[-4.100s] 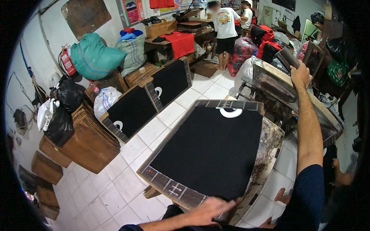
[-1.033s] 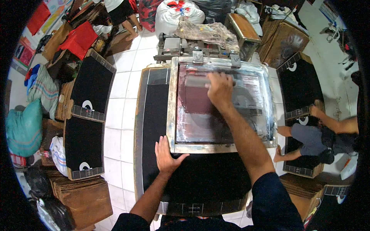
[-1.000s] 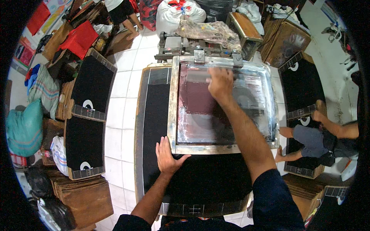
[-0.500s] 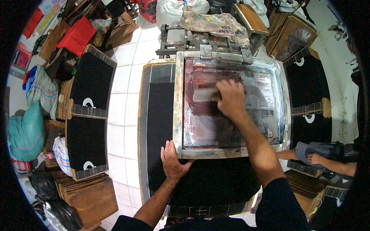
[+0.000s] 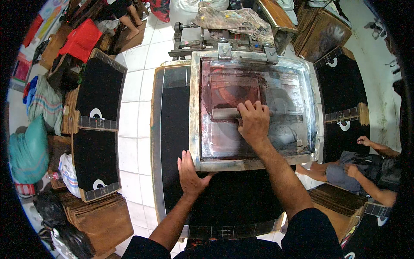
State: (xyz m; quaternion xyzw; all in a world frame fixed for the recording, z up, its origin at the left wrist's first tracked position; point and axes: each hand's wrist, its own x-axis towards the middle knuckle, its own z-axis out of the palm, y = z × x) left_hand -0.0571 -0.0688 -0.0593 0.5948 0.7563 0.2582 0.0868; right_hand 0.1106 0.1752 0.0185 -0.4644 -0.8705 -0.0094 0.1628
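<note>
1. Squeegee: within screen frame, nearer left edge; probably light, stiff.
2. Right hand: fingers curled around its top; grip there.
3. Left hand: fingers extended against frame's near-left corner.

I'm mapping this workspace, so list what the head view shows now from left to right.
Teal sack → left-side black panels → strip of white floor tiles → left hand → right hand gripping a squeegee → right-side black panels.

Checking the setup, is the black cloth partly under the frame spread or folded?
Spread: the black cloth lies flat beside the frame; beneath, I can't tell.
</note>
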